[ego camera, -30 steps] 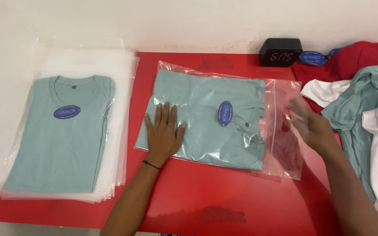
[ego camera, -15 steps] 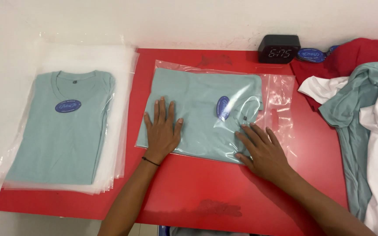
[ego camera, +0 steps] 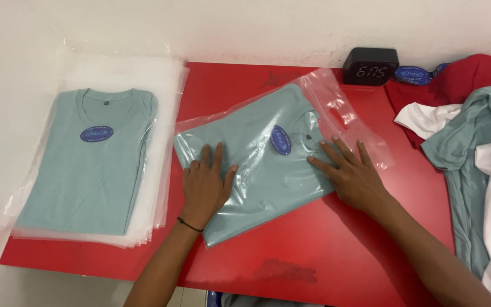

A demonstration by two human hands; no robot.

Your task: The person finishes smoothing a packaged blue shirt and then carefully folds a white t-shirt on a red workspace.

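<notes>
Two teal shirts sit on my red table (ego camera: 313, 250): one bagged shirt (ego camera: 259, 170) in a clear plastic bag (ego camera: 348, 122), lying askew at the centre, another folded shirt (ego camera: 89, 165) atop a stack of bags (ego camera: 160, 113) at left. My left hand (ego camera: 204, 187) and right hand (ego camera: 352, 176) press flat, fingers spread, on the bag

Single head cam, looks steeply down from above the red table (ego camera: 325, 250), close range. Far edge meets white wall (ego camera: 245, 25) at top. No second view.
</notes>
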